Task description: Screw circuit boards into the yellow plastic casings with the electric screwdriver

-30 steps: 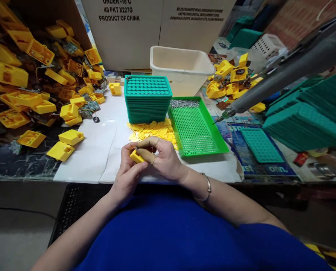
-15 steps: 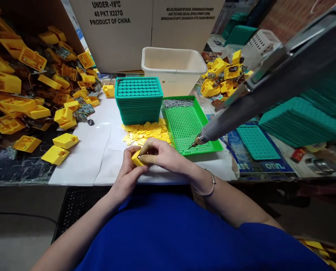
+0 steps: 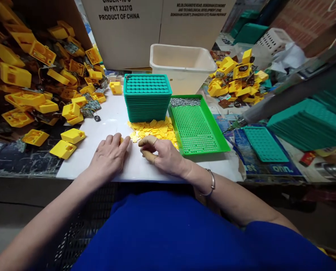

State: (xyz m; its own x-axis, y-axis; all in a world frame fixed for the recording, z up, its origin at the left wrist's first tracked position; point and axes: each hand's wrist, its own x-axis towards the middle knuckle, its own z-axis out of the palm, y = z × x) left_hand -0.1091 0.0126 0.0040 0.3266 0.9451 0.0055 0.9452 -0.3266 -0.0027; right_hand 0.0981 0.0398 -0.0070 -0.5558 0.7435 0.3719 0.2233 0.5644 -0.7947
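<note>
My left hand (image 3: 108,153) rests palm down on the white sheet, fingers bent over a yellow plastic case (image 3: 121,140); only a sliver of it shows between them. To its right, my right hand (image 3: 166,156) hovers just in front of a pile of flat yellow plastic pieces (image 3: 153,130), its fingers curled. Tan covers wrap its thumb and forefinger. Something small and dark shows near those tips, too small to name. A green perforated tray (image 3: 196,126) lies right of this hand, with small metal screws (image 3: 185,102) heaped at its far end.
A stack of teal trays (image 3: 147,99) stands behind the yellow pieces, before a white tub (image 3: 181,71). Yellow cases with wires (image 3: 43,52) spill from the left; more cases (image 3: 237,77) are heaped at right. A blurred power screwdriver (image 3: 258,107) slants in from the right.
My left hand has moved left and turned palm down, taking the yellow case from between both hands. My right hand has come apart from it. The screwdriver has swung right, and the view has shifted.
</note>
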